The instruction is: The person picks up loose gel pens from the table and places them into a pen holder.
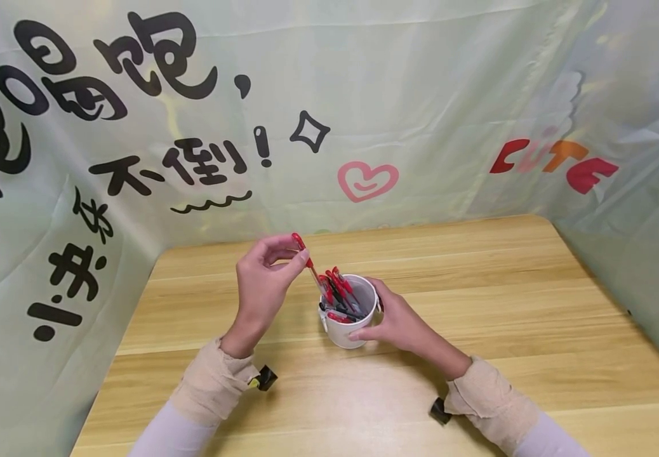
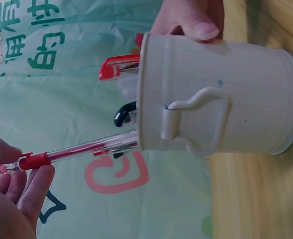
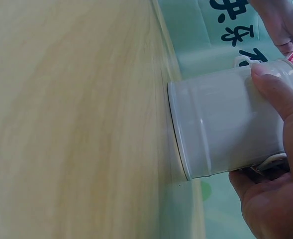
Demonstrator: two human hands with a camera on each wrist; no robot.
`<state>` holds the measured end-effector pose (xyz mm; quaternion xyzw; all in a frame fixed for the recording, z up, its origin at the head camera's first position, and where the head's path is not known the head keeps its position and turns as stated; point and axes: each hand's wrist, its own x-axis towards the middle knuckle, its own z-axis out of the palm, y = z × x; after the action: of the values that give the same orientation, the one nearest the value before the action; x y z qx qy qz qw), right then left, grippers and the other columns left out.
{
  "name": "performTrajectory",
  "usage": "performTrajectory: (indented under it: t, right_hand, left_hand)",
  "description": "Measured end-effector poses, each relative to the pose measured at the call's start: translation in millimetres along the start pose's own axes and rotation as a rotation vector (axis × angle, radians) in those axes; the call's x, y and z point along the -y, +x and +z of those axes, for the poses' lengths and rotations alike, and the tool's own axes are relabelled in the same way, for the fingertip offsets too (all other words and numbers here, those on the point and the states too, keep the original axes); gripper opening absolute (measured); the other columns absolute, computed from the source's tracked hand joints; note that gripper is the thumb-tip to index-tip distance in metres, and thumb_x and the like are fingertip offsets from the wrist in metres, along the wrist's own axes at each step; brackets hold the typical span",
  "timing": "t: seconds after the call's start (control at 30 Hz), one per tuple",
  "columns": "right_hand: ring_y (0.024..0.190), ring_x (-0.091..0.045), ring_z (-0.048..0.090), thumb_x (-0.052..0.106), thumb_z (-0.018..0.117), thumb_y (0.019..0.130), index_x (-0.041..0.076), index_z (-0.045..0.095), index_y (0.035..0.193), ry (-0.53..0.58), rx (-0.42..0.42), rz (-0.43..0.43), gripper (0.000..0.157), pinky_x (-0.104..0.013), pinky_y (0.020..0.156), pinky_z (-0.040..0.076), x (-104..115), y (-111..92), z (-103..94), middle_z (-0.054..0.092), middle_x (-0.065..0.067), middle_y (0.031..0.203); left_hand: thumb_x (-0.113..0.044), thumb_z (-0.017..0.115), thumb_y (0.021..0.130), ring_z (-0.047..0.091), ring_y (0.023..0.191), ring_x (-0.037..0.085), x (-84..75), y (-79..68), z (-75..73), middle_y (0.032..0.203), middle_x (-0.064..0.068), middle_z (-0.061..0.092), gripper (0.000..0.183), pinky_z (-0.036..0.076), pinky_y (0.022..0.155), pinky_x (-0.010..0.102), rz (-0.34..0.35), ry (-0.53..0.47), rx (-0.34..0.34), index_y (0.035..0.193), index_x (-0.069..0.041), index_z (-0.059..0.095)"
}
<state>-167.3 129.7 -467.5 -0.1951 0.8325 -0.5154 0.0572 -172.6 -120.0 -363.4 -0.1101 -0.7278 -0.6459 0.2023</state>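
Note:
A white tin cup with small side handles stands on the wooden table and holds several red and black pens. My left hand pinches the capped top of a red pen whose lower end is inside the cup. In the left wrist view the red pen slants into the cup at its rim. My right hand grips the cup's side; in the right wrist view its thumb and fingers wrap the cup.
Pale green cloth walls with black lettering, a pink heart and red letters close off the back and both sides. The table runs wide to the right and toward me.

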Motion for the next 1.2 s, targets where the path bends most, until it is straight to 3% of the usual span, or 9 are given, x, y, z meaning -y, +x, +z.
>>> performTrajectory:
  t: [0.3, 1.2]
  right_hand:
    - [0.129, -0.025, 0.061, 0.033, 0.101, 0.064, 0.015, 0.043, 0.151, -0.004, -0.002, -0.010, 0.106, -0.054, 0.111, 0.048, -1, 0, 0.5, 0.061, -0.004, 0.145]
    - [0.131, -0.026, 0.061, 0.033, 0.100, 0.065, 0.015, 0.042, 0.152, -0.004, 0.002, -0.018, 0.106, -0.054, 0.112, 0.047, -2, 0, -0.1, 0.060, -0.005, 0.145]
  left_hand:
    - [-0.005, 0.081, 0.088, 0.075, 0.089, 0.011, 9.2, -7.1, 3.6, 0.105, 0.014, 0.076, 0.025, 0.063, 0.082, 0.028, -0.006, 0.025, 0.018, 0.110, -0.002, 0.072]
    - [-0.009, 0.084, 0.085, 0.074, 0.087, 0.011, 40.5, -24.4, 11.1, 0.102, 0.015, 0.077, 0.026, 0.063, 0.081, 0.025, -0.177, 0.008, 0.075, 0.107, -0.003, 0.073]
